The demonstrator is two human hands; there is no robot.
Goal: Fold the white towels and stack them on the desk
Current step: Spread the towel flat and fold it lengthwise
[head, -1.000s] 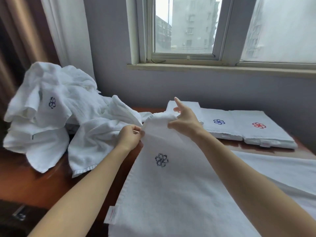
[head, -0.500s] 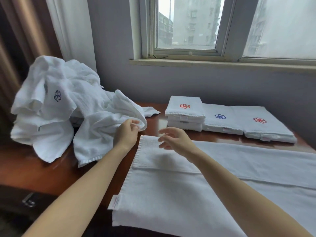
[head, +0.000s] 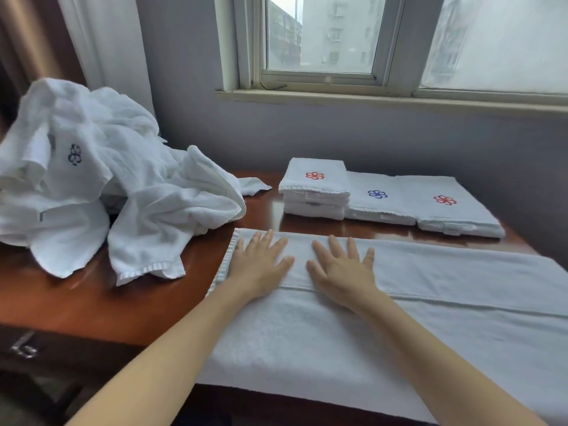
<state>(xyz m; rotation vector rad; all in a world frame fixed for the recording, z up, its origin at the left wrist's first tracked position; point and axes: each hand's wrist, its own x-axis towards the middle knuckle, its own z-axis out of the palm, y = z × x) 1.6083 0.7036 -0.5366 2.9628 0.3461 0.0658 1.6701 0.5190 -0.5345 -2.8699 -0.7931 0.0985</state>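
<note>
Both the left hand (head: 259, 267) and right hand (head: 342, 270) lie spread flat on the towel (head: 430, 290) at lower centre of the desk (head: 92, 299); they should sweep outward evenly, flattening the fold before halving it.

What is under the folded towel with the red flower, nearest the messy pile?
More folded white towel layers lie stacked beneath that red-flower folded white towel, on the glossy brown wooden desk. Their emblems and exact count are hidden.

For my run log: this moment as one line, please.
step: pressing fold | left hand: flat on towel | right hand: flat on towel | stacks: three at back | pile: unfolded, left
</note>
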